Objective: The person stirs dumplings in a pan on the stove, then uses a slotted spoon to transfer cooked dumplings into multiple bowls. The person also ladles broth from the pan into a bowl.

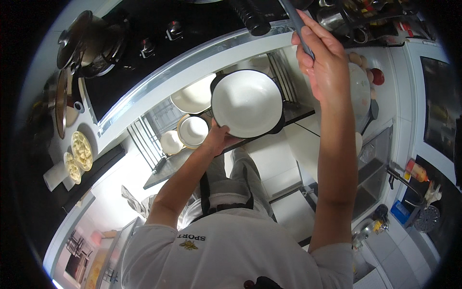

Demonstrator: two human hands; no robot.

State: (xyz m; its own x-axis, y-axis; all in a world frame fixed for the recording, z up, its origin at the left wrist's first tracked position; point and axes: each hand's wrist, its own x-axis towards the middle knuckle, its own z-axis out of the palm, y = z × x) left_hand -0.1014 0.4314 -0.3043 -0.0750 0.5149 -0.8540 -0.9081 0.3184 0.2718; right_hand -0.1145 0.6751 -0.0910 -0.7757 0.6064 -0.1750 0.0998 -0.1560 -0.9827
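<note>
My left hand grips the lower left edge of a round bowl with a white inside, a dark rim and dark side handles. The bowl is held over a pulled-out wire drawer below the cooktop, and nothing is in it. My right hand is raised at the upper right, closed around the grey handle of a utensil or pan. Whatever that handle belongs to lies beyond the top of the view. Inside the drawer, left of the bowl, are a larger white dish, stacked white bowls and a small bowl.
A black cooktop with a lidded pot spans the upper left. Two dishes of pale food stand on the left counter. To the right are a plate, several eggs, a sink and its faucet.
</note>
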